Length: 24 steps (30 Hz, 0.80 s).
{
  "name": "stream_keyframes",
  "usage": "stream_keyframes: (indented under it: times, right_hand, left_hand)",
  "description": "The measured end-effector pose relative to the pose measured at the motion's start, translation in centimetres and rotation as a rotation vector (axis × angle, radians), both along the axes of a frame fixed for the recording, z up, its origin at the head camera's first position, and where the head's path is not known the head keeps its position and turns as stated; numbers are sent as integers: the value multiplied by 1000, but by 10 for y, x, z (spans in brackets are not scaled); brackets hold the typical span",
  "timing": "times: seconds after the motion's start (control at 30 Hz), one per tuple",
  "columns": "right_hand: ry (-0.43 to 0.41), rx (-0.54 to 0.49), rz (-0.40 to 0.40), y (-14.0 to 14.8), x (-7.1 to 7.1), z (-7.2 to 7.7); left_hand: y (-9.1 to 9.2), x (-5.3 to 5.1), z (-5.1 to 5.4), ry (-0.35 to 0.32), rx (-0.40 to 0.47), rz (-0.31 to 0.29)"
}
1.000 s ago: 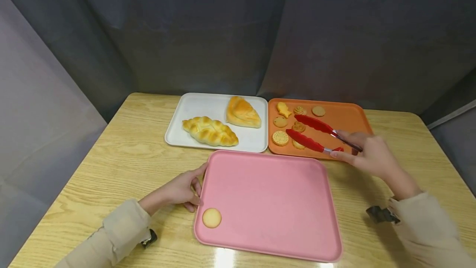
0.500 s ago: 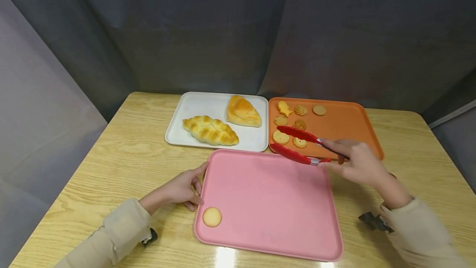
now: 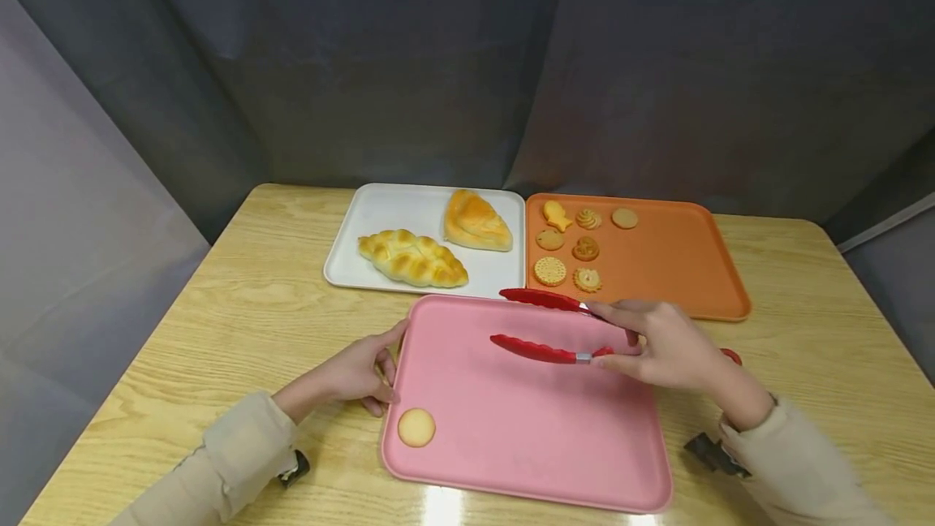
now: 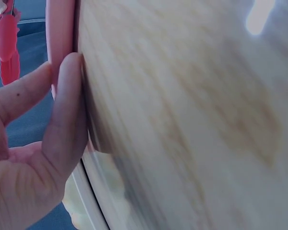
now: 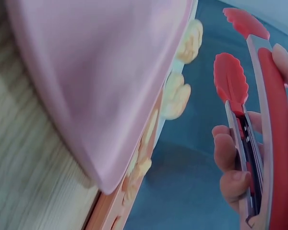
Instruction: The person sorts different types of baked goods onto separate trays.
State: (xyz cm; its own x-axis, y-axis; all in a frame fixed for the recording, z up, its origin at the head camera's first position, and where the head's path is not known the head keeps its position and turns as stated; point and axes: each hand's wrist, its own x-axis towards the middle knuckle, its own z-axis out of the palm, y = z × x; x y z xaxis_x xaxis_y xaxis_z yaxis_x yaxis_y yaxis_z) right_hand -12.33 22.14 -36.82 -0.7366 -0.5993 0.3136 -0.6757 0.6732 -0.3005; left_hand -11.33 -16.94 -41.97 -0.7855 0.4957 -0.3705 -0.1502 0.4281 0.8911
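A pink tray point(image 3: 526, 412) lies in front, with a round cookie point(image 3: 416, 427) in its near left corner. My left hand point(image 3: 358, 372) holds the tray's left rim; in the left wrist view, thumb point(image 4: 24, 91) and a finger meet at that rim. Over the tray's far right part, my right hand point(image 3: 668, 343) grips red-tipped tongs point(image 3: 536, 349). Their arms stand spread, with nothing between the tips. In the right wrist view the tongs point(image 5: 278, 139) lie between thumb and fingers.
An orange tray point(image 3: 679, 266) with several cookies point(image 3: 550, 271) stands behind, at the right. Beside it a white tray point(image 3: 394, 205) bears a braided bread point(image 3: 412, 258) and a wedge-shaped bread point(image 3: 476, 220). A dark curtain point(image 3: 394, 63) hangs behind the wooden table point(image 3: 241, 291).
My right hand has brought the tongs left and nearer, from above the orange tray's cookies to over the pink tray. The left hand and the round cookie stay put.
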Motion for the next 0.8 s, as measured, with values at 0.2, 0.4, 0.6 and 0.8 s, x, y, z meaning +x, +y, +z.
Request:
stream_keyframes:
  times: [0.2, 0.4, 0.6, 0.8]
  right_hand:
    - [-31, 21, 53, -9, 6, 0]
    - [-65, 65, 102, -19, 11, 2]
    - [-89, 91, 170, -31, 15, 3]
    - [-75, 132, 229, -47, 19, -1]
  left_hand:
    - [0, 0, -1, -5, 11, -1]
    - [1, 1, 2, -3, 13, -4]
    - [1, 0, 3, -6, 8, -6]
    - [1, 0, 3, -6, 5, -8]
